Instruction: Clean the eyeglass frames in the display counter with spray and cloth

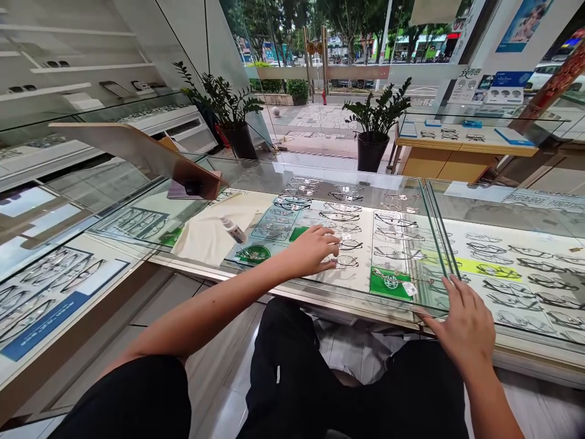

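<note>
My left hand (314,251) reaches over the glass display case (333,294), fingers spread and pointing right, with nothing held. Whether its fingertips touch the glass I cannot tell. Rows of eyeglasses (343,216) lie under the glass beyond and beside it. At the seam between two cases, my right hand (467,323) rests with fingers stretched over the glass edge and the thumb out to the left. Between the hands, a green card (389,285) with a pair of glasses and a white tag lies in the case. A small spray bottle (233,230) lies on a cream cloth (201,235) to the left.
A tilted wooden-backed mirror or board (150,152) stands on the left counter. Further eyeglasses (548,280) fill the right case. Two potted plants (372,149) stand by the glass door. Another display table (461,146) is at the back right. My legs (356,402) are close below the counter.
</note>
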`<action>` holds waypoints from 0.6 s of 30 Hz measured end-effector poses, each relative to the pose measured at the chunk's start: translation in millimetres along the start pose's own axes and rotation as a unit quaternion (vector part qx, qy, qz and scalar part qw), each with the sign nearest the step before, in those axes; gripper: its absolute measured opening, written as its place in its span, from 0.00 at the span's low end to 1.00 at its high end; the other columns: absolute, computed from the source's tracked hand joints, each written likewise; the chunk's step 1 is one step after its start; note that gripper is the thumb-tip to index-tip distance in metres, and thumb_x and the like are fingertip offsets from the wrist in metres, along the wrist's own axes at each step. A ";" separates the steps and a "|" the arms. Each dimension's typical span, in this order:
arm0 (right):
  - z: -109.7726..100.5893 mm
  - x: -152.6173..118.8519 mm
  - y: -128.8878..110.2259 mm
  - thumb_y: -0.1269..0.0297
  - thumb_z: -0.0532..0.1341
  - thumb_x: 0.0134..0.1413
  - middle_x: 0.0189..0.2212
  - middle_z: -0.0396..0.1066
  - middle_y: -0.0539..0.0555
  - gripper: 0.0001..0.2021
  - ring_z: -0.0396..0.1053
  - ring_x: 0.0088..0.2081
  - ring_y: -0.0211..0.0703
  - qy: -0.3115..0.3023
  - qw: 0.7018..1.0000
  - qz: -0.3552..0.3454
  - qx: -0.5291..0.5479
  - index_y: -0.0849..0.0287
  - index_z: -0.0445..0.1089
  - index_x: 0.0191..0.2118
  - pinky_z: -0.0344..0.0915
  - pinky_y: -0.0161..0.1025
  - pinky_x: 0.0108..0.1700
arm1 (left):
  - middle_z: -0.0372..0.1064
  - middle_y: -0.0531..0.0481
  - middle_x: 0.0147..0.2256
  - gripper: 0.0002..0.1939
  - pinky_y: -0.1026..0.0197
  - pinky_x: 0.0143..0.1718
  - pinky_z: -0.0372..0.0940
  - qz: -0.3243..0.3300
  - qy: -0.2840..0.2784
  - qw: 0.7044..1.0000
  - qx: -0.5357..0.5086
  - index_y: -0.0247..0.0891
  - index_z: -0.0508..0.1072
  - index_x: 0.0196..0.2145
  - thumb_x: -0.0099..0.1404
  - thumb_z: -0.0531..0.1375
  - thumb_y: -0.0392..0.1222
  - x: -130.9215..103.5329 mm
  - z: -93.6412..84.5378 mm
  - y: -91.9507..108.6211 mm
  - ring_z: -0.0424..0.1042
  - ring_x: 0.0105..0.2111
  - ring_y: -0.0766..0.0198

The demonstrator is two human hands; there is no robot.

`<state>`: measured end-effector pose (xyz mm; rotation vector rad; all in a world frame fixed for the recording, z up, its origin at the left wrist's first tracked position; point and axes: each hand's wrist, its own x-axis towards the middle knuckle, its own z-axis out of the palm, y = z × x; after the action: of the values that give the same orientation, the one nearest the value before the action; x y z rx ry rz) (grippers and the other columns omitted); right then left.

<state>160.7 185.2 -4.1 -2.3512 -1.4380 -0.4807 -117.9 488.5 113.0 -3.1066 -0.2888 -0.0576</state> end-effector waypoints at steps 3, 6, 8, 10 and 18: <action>-0.5 0.2 -0.3 0.34 0.52 0.67 0.68 0.64 0.70 0.41 0.60 0.67 0.69 -0.007 1.000 0.001 -0.003 0.62 0.57 0.71 0.60 0.60 0.62 | 0.76 0.50 0.59 0.12 0.44 0.65 0.58 -0.013 -0.005 1.000 -0.001 0.46 0.82 0.41 0.74 0.61 0.52 5.2 2.6 -5.5 0.66 0.65 0.47; -0.5 0.3 -0.4 0.33 0.52 0.67 0.68 0.64 0.70 0.41 0.60 0.67 0.70 -0.011 1.000 0.003 -0.003 0.62 0.57 0.71 0.60 0.61 0.62 | 0.77 0.50 0.59 0.13 0.44 0.64 0.58 -0.020 -0.011 1.000 0.002 0.45 0.83 0.42 0.75 0.59 0.51 9.6 6.2 -8.2 0.66 0.64 0.47; 0.3 0.1 0.3 0.33 0.52 0.66 0.68 0.64 0.70 0.41 0.60 0.67 0.70 -0.010 1.000 0.004 -0.003 0.62 0.57 0.71 0.60 0.61 0.62 | 0.78 0.50 0.58 0.14 0.44 0.64 0.57 -0.021 -0.008 1.000 0.009 0.44 0.83 0.44 0.75 0.59 0.50 12.5 9.4 -10.3 0.66 0.64 0.46; 1.7 -0.1 1.3 0.33 0.53 0.66 0.68 0.64 0.70 0.42 0.60 0.67 0.69 -0.010 1.000 0.003 -0.003 0.62 0.57 0.71 0.60 0.61 0.63 | 0.78 0.49 0.57 0.14 0.43 0.64 0.57 -0.024 -0.003 1.000 0.014 0.43 0.83 0.46 0.76 0.59 0.49 15.5 12.1 -13.1 0.67 0.64 0.46; 2.1 0.4 0.7 0.31 0.51 0.66 0.67 0.65 0.70 0.43 0.61 0.66 0.70 -0.006 1.000 0.000 -0.010 0.62 0.57 0.71 0.62 0.60 0.60 | 0.79 0.48 0.56 0.14 0.46 0.68 0.52 -0.018 -0.005 1.000 0.004 0.43 0.81 0.49 0.76 0.57 0.47 25.7 14.6 -24.3 0.63 0.69 0.49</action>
<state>161.7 186.2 -5.8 -2.3735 -1.4464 -0.4831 -96.6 517.5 99.8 -3.0940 -0.3452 -0.0416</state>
